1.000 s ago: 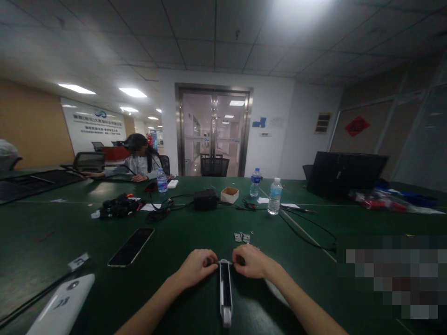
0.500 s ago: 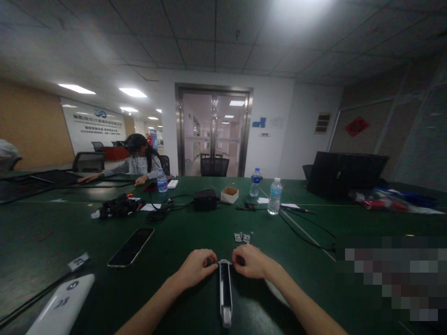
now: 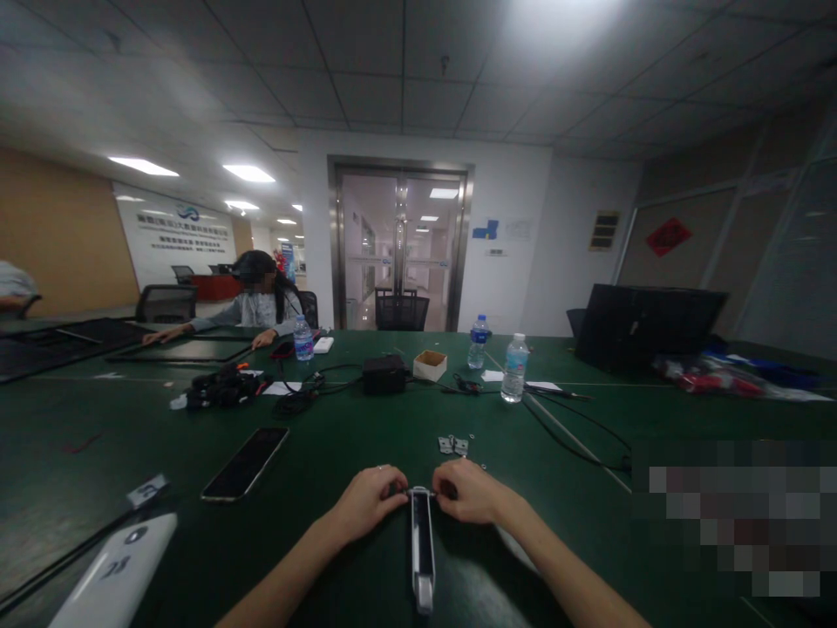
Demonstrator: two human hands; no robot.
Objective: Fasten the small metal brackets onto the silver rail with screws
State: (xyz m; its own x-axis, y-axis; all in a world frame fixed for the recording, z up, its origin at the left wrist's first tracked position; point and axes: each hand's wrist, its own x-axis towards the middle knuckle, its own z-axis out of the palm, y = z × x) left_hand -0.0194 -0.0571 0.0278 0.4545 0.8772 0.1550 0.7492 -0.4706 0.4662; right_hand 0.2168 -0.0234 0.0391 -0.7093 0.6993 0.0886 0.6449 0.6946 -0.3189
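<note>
A long, narrow silver-white frame with a dark middle (image 3: 424, 549) lies on the green table, pointing away from me. At its far end, my left hand (image 3: 372, 501) is closed in a pinch against the left side. From the right, my right hand (image 3: 467, 491) pinches at the same end with curled fingers. Small metallic bits stick out between the frame and the fingertips on both sides; what exactly the fingers hold is too small to make out. Just beyond my right hand lie metal hinge-like plates (image 3: 453, 445) and a few tiny parts.
A phone (image 3: 246, 464) and a white device marked 28 (image 3: 118, 571) lie to the left. Farther back are a black box (image 3: 384, 375) with cables, a small open carton (image 3: 430, 366) and water bottles (image 3: 514, 371). A person (image 3: 261, 301) sits across at the left.
My right hand has shifted very slightly at the frame's far end. My left hand and the frame stay in place.
</note>
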